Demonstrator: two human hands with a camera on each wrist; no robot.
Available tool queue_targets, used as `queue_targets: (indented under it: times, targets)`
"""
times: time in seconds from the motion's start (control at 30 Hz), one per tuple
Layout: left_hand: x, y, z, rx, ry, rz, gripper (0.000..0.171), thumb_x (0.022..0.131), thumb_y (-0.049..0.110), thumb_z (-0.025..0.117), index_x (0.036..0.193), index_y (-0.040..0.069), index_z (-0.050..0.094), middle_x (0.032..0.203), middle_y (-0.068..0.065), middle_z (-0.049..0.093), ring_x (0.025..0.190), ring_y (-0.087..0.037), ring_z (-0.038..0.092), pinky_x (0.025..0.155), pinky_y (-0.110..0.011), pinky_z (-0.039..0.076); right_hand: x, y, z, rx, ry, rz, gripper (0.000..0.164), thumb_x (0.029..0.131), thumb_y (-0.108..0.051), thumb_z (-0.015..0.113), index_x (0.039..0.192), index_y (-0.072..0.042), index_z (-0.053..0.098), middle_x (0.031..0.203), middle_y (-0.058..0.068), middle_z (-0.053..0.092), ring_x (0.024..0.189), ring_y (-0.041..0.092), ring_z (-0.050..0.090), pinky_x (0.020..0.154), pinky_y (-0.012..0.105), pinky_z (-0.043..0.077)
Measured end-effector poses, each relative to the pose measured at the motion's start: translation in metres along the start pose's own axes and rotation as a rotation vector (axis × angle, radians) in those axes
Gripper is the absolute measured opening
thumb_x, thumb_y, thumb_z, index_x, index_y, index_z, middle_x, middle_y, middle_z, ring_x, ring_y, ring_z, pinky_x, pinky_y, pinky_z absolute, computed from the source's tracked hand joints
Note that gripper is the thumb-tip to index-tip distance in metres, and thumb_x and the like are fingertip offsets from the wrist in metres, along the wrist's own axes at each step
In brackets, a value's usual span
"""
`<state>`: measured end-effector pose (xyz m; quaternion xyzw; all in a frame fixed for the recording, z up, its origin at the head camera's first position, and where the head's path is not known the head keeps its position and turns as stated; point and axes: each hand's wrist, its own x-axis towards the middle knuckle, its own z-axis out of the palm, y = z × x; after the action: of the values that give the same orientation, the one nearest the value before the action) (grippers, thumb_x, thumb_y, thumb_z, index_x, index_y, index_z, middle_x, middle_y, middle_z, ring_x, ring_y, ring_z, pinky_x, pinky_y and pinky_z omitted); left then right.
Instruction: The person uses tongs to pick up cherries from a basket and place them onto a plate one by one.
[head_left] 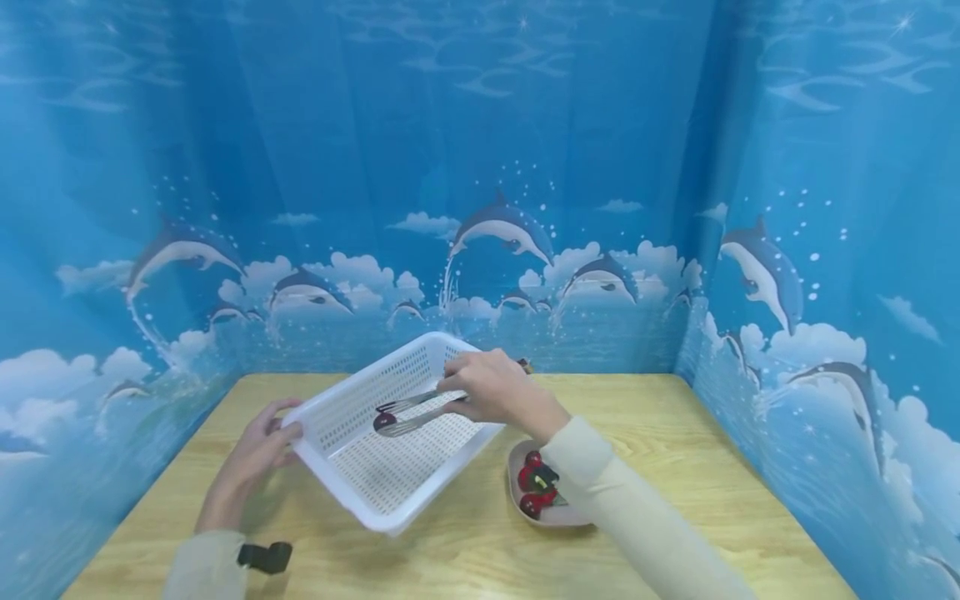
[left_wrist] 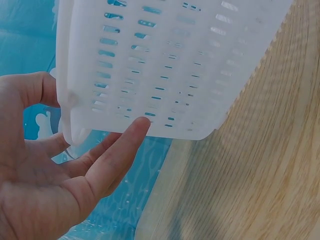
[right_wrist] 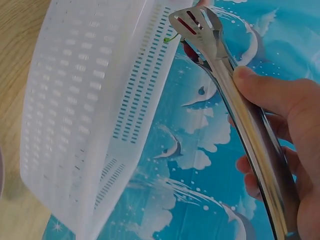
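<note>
A white perforated plastic basket [head_left: 311, 454] tilts above the table. My left hand [head_left: 251, 454] grips its left end by the rim; in the left wrist view the thumb and fingers lie on opposite sides of the basket wall [left_wrist: 160, 85]. My right hand [head_left: 498, 392] holds metal tongs [right_wrist: 245, 125] over the basket's interior. Between the slotted tips is a dark red cherry [head_left: 384, 420]; its green stem [right_wrist: 170, 39] shows in the right wrist view. Several more red cherries [head_left: 531, 505] lie on a small plate [head_left: 514, 492], partly hidden by the right sleeve.
Beneath everything is a wood-grain table [head_left: 360, 567]. A blue curtain with dolphins [head_left: 420, 108] encloses the back and sides. Something dark with green [head_left: 546, 475] lies among the fruit on the plate. A black wrist mount [head_left: 265, 557] sits by the left cuff.
</note>
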<state>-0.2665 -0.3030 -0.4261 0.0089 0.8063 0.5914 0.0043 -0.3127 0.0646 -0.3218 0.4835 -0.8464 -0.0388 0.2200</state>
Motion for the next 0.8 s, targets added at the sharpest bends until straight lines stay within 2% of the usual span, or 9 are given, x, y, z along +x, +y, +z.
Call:
queue_targets:
  times: [0.4, 0.57, 0.8]
  targets:
    - [0.0, 0.0, -0.001, -0.006, -0.006, 0.003, 0.062, 0.104, 0.012, 0.05, 0.159, 0.0, 0.023, 0.144, -0.037, 0.047, 0.112, -0.026, 0.068, 0.096, -0.043, 0.065, -0.049, 0.012, -0.021, 0.03, 0.115, 0.032, 0.028, 0.089, -0.042, 0.079, 0.11, -0.024, 0.081, 0.104, -0.005, 0.079, 0.083, 0.009, 0.069, 0.05, 0.009, 0.041]
    - [0.0, 0.002, -0.002, -0.009, -0.005, 0.003, 0.062, 0.103, 0.011, 0.05, 0.158, -0.002, 0.023, 0.142, -0.038, 0.048, 0.11, -0.023, 0.069, 0.094, -0.042, 0.066, -0.07, 0.015, -0.028, -0.001, 0.148, 0.017, 0.026, 0.088, -0.04, 0.08, 0.108, -0.023, 0.081, 0.1, -0.006, 0.079, 0.084, 0.01, 0.069, 0.051, 0.011, 0.045]
    - [0.0, 0.0, -0.002, -0.001, -0.011, 0.005, 0.062, 0.103, 0.01, 0.05, 0.158, -0.001, 0.023, 0.142, -0.038, 0.049, 0.111, -0.025, 0.069, 0.094, -0.043, 0.066, -0.099, 0.024, -0.038, -0.019, 0.185, 0.003, 0.024, 0.085, -0.035, 0.083, 0.105, -0.021, 0.082, 0.095, -0.006, 0.077, 0.081, 0.01, 0.067, 0.047, 0.011, 0.042]
